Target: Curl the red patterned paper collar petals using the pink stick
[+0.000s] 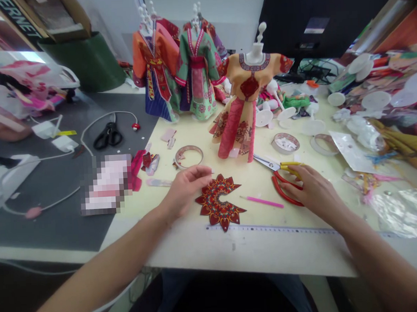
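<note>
Dark-red patterned fabric collar with pointed petals (213, 207), one, lower centre: probably light, thin, pliant; take by outer edge. Left hand (185, 187), at its upper left: thumb and index fingertips together, contents too small to tell. Steel scissors with red-and-yellow handles (274, 165), one, right of centre: likely stiff, heavier; hold by handles. Right hand (315, 190): fingers at handles, grip unclear. Slim pink plastic pen (265, 202), one; pale round tape rolls (285, 151), three

Blk scissors (109, 131) on gry surface (55, 231) nr wht cable (83, 133); grn bin (85, 64), blk monitor (294, 21) behind.
</note>
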### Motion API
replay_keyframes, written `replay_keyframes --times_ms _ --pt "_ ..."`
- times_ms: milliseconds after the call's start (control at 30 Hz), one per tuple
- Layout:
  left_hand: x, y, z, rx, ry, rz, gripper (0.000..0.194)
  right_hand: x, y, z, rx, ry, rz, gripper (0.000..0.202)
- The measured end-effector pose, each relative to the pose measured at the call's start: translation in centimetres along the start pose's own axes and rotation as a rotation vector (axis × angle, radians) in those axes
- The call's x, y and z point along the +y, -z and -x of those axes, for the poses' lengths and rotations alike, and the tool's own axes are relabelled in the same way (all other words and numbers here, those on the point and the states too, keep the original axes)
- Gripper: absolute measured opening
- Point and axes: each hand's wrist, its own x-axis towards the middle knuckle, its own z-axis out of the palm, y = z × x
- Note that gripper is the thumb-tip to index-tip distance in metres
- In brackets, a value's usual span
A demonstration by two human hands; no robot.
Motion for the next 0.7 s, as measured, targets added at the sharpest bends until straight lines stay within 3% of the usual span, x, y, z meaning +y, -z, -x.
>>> replay_keyframes --times_ms 167,333,400,500,600,700 --pt "0.0 -0.3 0.1 0.005 0.043 -0.025 0.021 0.1 0.2 0.2 0.038 0.108 0.111 0.042" --pt "-0.4 -0.4 0.1 0.006 -0.001 -0.054 0.017 -3.7 1.4 1.1 0.205 0.219 0.112 0.027" --pt "-0.4 -0.5 0.1 0.002 -0.034 -0.068 0.015 -5.6 1.6 1.5 0.117 0.393 0.091 0.021" --pt "0.2 -0.6 0.1 -0.019 -0.074 -0.103 0.014 -7.1 1.2 1.6 -0.017 0.495 0.112 0.022" --pt "1.2 -0.9 0.0 -0.057 -0.105 -0.151 0.013 -7.0 0.9 1.2 -0.029 0.482 0.108 0.022" --pt "2.0 -1.6 -0.5 -0.091 -0.121 -0.167 0.011 -7.0 1.1 0.3 -0.028 0.329 -0.098 0.012"
